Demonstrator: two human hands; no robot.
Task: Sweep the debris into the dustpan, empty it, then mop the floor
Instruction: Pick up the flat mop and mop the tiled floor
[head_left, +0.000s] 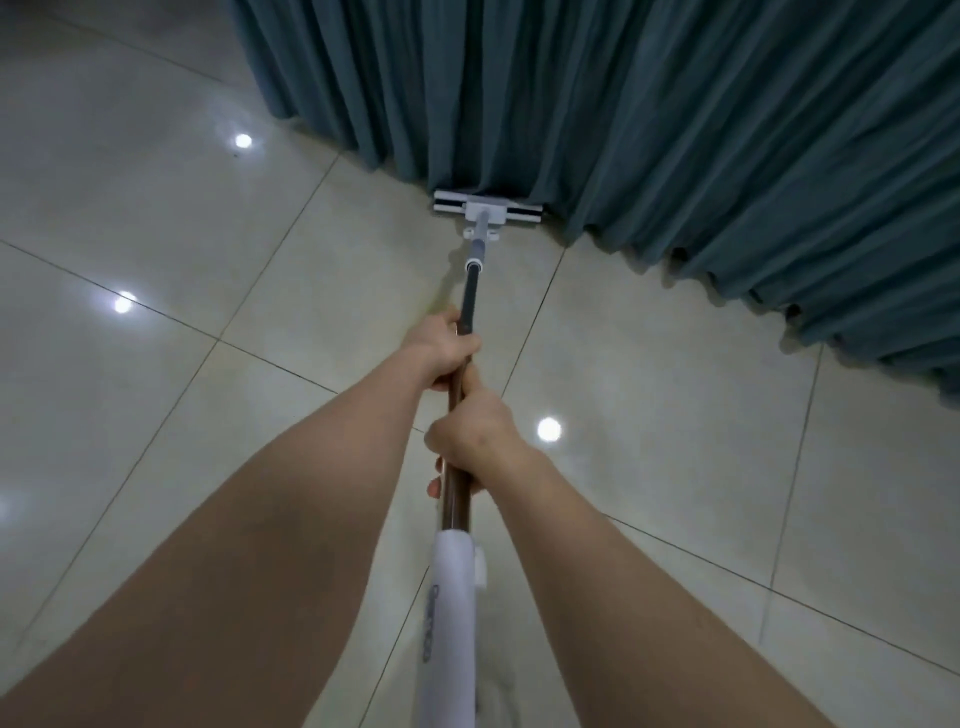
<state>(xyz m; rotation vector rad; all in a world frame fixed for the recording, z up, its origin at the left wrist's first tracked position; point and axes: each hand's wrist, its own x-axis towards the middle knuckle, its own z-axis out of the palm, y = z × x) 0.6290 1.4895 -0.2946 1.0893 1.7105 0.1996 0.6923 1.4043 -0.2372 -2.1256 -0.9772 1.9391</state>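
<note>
Mopping is the step we judge to be in hand. No dustpan and no heap of debris shows anywhere in view, so the sweeping and emptying look done, though we cannot confirm it.

We hold the mop pole (470, 291) with both hands. Our left hand (444, 353) is clenched round the dark stretch of the pole, farther from us. Our right hand (475, 434) grasps the brownish metal stretch just behind it, above the white plastic sleeve (449, 597). The flat mop head (488, 208) lies on the floor (156, 260) well ahead of us. Its far edge is right at the hem of the curtain (675, 130), touching it or tucked slightly under; we cannot tell which.

As we read it, the next move calls for drawing the head back over the tiles or sliding it sideways along the hem. The head should stay flat, and the cloth should not be dragged or soaked.

The floor is laid in large, pale, glossy tiles with thin dark joints. It mirrors round ceiling lights (242, 140) as bright spots. A tiny dark speck (235, 154) sits just beside one of them on the left, and we cannot say what it is. The curtain is heavy blue-green cloth in deep folds that reaches the floor and runs off to the right. The room is dim, and we cannot tell whether the tiles are wet.
</note>
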